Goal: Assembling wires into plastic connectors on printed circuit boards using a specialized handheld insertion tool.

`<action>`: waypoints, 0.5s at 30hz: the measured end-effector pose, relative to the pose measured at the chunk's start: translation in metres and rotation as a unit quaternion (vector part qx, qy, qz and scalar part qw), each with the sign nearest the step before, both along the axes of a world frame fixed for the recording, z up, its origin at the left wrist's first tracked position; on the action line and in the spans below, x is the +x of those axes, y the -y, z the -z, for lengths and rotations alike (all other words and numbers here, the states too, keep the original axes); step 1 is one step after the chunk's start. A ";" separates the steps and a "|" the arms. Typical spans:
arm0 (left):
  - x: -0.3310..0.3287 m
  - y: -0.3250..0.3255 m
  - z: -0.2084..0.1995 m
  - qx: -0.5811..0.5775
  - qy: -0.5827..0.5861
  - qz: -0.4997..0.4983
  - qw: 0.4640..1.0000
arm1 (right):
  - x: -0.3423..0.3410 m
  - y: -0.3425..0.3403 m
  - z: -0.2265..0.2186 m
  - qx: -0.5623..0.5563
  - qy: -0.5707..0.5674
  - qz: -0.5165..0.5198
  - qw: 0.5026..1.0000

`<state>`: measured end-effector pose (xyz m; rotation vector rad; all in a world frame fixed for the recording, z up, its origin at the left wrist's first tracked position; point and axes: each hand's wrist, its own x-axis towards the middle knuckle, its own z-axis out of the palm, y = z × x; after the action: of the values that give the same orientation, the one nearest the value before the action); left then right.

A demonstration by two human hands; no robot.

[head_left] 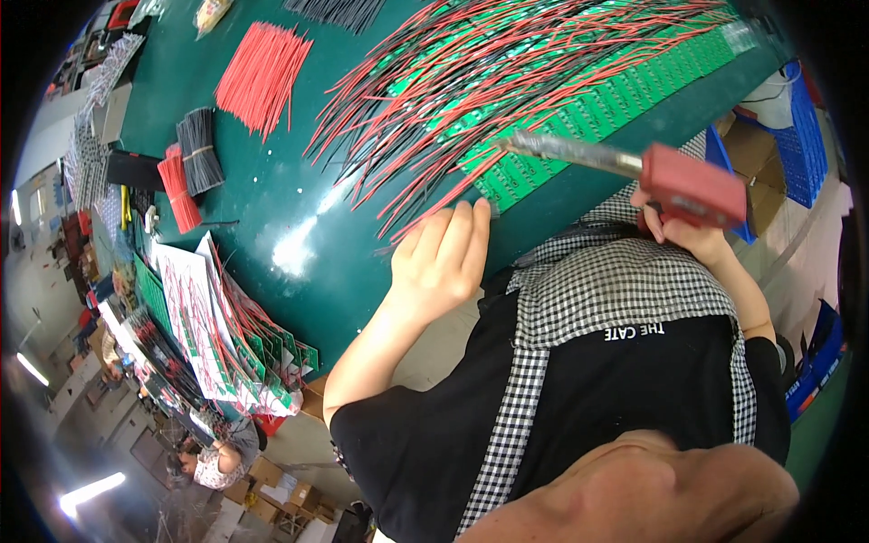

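My right hand (683, 233) is wrapped round the red handle of a soldering gun (695, 185). Its long metal barrel points left over the near edge of a green circuit board panel (597, 113), with the tip close to the wires. Beside the panel's near left corner is my left hand (444, 253), fingers curled and held together. Whatever they pinch is hidden beneath them. Red and black wires (434, 118) lie in a dense fan across the panels, their loose ends spreading left toward my left hand.
On the green table (272, 190) lie a heap of red wires (262, 77), a tied red bundle (179, 190) and a tied black bundle (199, 149). Wired boards with white sheets (195, 308) are stacked at the left edge. Blue bins (801, 136) stand right. Another person (217, 462) sits far left.
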<state>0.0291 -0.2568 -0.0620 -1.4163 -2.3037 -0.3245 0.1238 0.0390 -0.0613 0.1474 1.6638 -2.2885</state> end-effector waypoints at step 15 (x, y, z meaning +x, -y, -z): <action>0.004 0.000 0.004 0.018 0.104 -0.079 0.991 | -0.004 0.005 0.008 0.205 -0.170 -0.074 0.961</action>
<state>0.0330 -0.2565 -0.0661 -1.2234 -2.5440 -0.4830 0.1197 0.0338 -0.0695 -0.2898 2.2251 -1.9113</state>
